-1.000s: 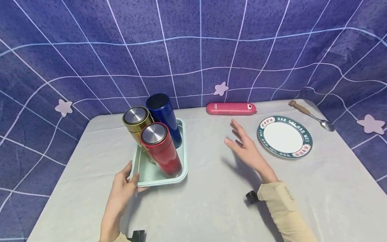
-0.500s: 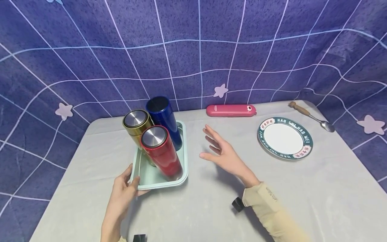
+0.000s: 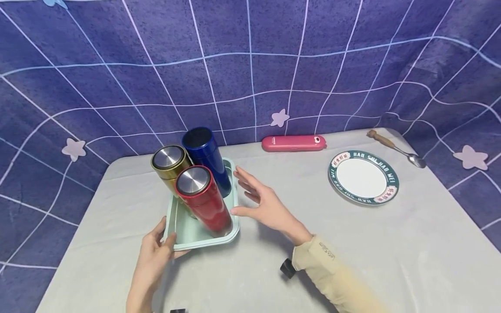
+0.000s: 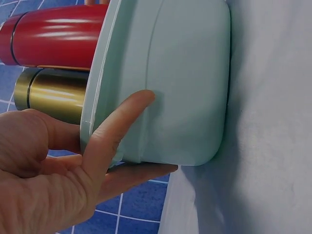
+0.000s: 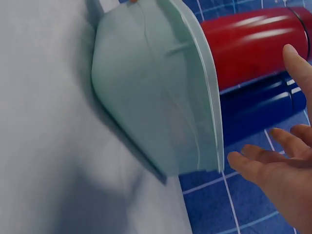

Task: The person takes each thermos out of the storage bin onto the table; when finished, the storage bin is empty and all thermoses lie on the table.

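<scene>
A pale green plastic bin sits left of the middle in the head view, with three thermos flasks upright in it. The red thermos is nearest, the gold thermos behind left, the blue thermos at the back. My left hand grips the bin's near left corner, thumb over the rim and fingers against the outer wall, as the left wrist view shows. At the right rim, my right hand has its fingers spread, thumb tip close to the edge, holding nothing. In the right wrist view its fingers are beside the rim.
A pink elongated case lies along the back edge. To the right are a round plate with a green patterned rim and a wooden-handled spoon. A blue gridded cloth rises behind the pale table.
My right hand has moved left across the table to the bin's right rim, fingers still apart. The left hand keeps its grip on the bin. The view has shifted slightly.
</scene>
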The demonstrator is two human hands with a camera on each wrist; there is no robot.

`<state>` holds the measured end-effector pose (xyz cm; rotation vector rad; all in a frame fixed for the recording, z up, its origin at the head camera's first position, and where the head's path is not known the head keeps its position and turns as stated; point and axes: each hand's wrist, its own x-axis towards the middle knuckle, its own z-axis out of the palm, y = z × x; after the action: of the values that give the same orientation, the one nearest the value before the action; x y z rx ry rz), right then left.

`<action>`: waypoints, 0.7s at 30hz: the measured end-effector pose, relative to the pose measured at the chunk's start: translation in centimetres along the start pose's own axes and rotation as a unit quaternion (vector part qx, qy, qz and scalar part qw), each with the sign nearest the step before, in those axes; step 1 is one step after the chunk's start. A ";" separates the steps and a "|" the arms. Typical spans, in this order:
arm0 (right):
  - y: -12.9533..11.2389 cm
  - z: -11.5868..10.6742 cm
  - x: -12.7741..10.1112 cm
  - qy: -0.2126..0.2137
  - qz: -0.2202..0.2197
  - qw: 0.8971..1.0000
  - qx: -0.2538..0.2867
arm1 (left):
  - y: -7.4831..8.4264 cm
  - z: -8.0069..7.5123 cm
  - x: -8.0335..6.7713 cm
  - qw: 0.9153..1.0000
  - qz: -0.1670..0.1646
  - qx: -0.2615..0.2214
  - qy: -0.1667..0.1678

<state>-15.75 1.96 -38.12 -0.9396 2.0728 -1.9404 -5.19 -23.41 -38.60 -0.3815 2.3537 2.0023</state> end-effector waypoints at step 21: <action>0.6 4.8 2.1 -0.011 -0.057 0.996 -0.066 | -0.5 0.1 0.5 1.000 -0.001 0.013 -0.001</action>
<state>-15.21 -3.22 -38.75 -1.1253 2.2035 -1.8538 -5.57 -23.44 -39.19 -0.3809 2.3754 1.9690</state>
